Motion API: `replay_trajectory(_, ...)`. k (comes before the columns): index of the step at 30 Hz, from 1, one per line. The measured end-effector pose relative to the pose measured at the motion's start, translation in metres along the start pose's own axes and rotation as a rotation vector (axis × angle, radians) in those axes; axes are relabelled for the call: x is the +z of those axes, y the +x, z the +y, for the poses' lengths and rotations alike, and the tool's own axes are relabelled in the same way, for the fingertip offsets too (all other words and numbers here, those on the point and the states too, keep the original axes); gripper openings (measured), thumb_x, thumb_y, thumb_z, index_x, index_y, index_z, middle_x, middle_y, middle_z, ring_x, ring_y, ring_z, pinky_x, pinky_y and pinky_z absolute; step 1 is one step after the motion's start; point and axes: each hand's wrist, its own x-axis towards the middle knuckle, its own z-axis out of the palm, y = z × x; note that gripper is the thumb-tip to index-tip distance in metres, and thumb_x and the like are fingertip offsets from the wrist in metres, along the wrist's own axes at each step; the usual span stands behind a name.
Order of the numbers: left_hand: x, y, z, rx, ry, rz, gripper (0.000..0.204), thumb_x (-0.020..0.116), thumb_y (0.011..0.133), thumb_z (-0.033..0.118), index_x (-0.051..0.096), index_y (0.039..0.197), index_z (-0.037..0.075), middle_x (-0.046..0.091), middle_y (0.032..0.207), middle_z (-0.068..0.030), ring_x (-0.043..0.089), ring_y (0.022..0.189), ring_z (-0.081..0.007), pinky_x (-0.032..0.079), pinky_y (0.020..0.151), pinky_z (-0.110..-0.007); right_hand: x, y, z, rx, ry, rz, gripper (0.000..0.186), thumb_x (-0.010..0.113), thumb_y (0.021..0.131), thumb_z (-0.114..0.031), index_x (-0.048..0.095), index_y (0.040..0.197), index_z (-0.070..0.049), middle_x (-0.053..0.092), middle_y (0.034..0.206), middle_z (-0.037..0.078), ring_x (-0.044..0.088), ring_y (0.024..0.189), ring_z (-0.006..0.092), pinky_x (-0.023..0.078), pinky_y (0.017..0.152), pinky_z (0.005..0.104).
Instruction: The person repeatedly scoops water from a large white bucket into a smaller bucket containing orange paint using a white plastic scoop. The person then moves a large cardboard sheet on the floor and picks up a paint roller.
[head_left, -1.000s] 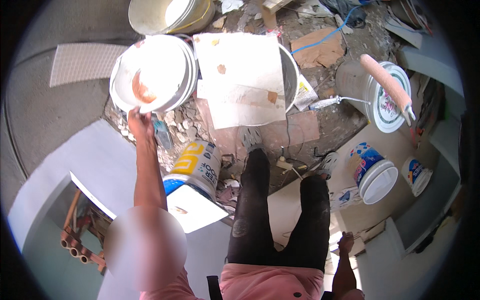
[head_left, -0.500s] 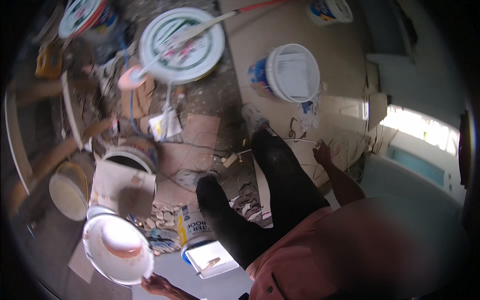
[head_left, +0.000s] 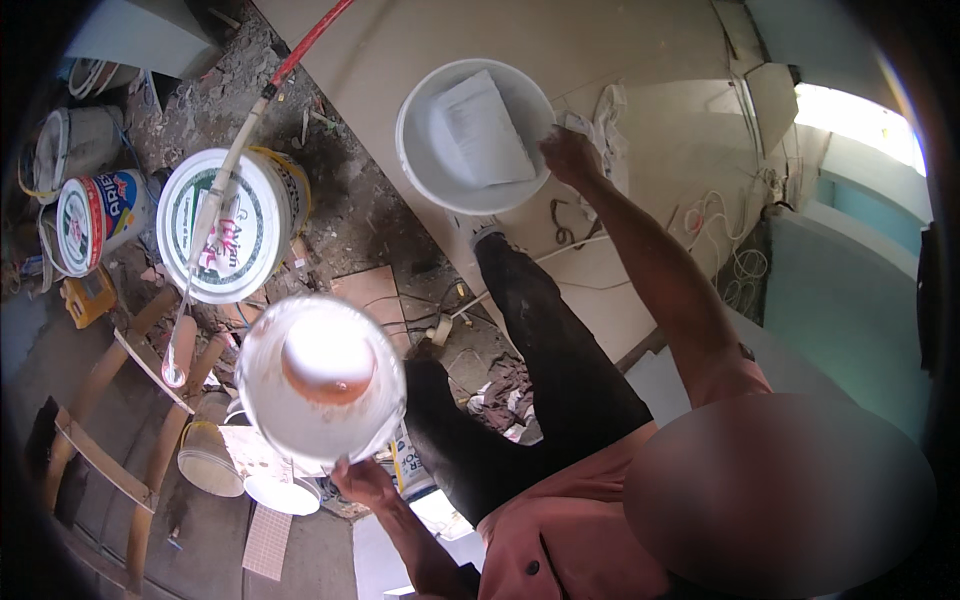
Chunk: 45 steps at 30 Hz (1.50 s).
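My left hand (head_left: 366,484) grips the rim of a white bucket (head_left: 262,400), raised above the floor. Inside this bucket is a pale, brightly lit patch with a reddish-brown lower edge; glare keeps me from making out what it is. My right hand (head_left: 572,160) is closed at the right rim of a second white bucket (head_left: 425,178), in front of my foot. A white rectangular sheet or packet (head_left: 487,130) lies in that second bucket. The fingertips of both hands are partly hidden at the rims.
A long-handled paint roller (head_left: 225,165) lies across a lidded paint bucket (head_left: 176,250). A wooden ladder-like frame (head_left: 150,370), more buckets (head_left: 108,215) and a yellow jerrycan (head_left: 88,300) stand left. Loose cables (head_left: 735,245) lie right. Crumpled cloth (head_left: 507,390) lies by my legs.
My left hand has brought its bucket up and to the right. My right hand has moved forward from a thin white rod to the second bucket, which now looks larger and nearer.
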Motion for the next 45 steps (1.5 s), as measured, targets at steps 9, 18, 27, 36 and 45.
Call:
replay_trajectory(9, 0.186, 0.003, -0.071, 0.051, 0.156, 0.086, 0.036, 0.052, 0.071, 0.007, 0.044, 0.107, 0.008, 0.049, 0.105, -0.0114, 0.05, 0.096, -0.0225, 0.045, 0.077, -0.04, 0.063, 0.089, -0.006, -0.163, -0.071, -0.096, 0.042, 0.058, 0.072, -0.038, 0.054, 0.095, -0.002, 0.057, 0.091, 0.021, 0.054, 0.09, 0.0358, 0.043, 0.078, 0.0446)
replay_trajectory(18, 0.266, -0.014, -0.107, 0.124, 0.322, 0.156, 0.028, 0.057, 0.071, 0.002, 0.045, 0.096, 0.004, 0.054, 0.094, -0.0094, 0.054, 0.086, -0.0188, 0.048, 0.07, -0.03, 0.066, 0.118, -0.002, -0.129, -0.112, -0.304, 0.045, 0.057, 0.072, -0.041, 0.054, 0.097, -0.004, 0.057, 0.095, 0.02, 0.053, 0.094, 0.0344, 0.041, 0.081, 0.0442)
replay_trajectory(27, 0.285, -0.024, -0.132, 0.338, 0.745, 0.092, 0.02, 0.057, 0.077, 0.009, 0.044, 0.09, 0.0, 0.052, 0.09, -0.0115, 0.051, 0.08, -0.0166, 0.042, 0.065, -0.027, 0.04, 0.101, -0.024, -0.115, -0.168, -0.307, 0.045, 0.06, 0.071, -0.038, 0.054, 0.1, -0.003, 0.056, 0.1, 0.016, 0.053, 0.096, 0.0312, 0.042, 0.082, 0.0424)
replay_trajectory(36, 0.309, -0.031, -0.139, 0.48, 0.83, -0.089, 0.035, 0.06, 0.077, 0.006, 0.044, 0.105, -0.01, 0.018, 0.131, -0.0314, 0.054, 0.075, -0.0152, 0.045, 0.057, -0.023, 0.079, 0.11, -0.004, -0.116, -0.172, -0.252, 0.049, 0.06, 0.071, -0.037, 0.05, 0.105, -0.003, 0.051, 0.106, 0.019, 0.048, 0.103, 0.0321, 0.039, 0.085, 0.0441)
replay_trajectory(45, 0.312, -0.036, -0.139, 0.469, 0.804, -0.113, 0.05, 0.059, 0.077, 0.002, 0.034, 0.118, -0.01, 0.025, 0.13, -0.0301, 0.054, 0.074, -0.0142, 0.046, 0.056, -0.022, 0.089, 0.114, 0.005, -0.121, -0.114, -0.212, 0.052, 0.061, 0.069, -0.039, 0.052, 0.102, -0.001, 0.054, 0.101, 0.02, 0.052, 0.096, 0.0353, 0.041, 0.082, 0.0432)
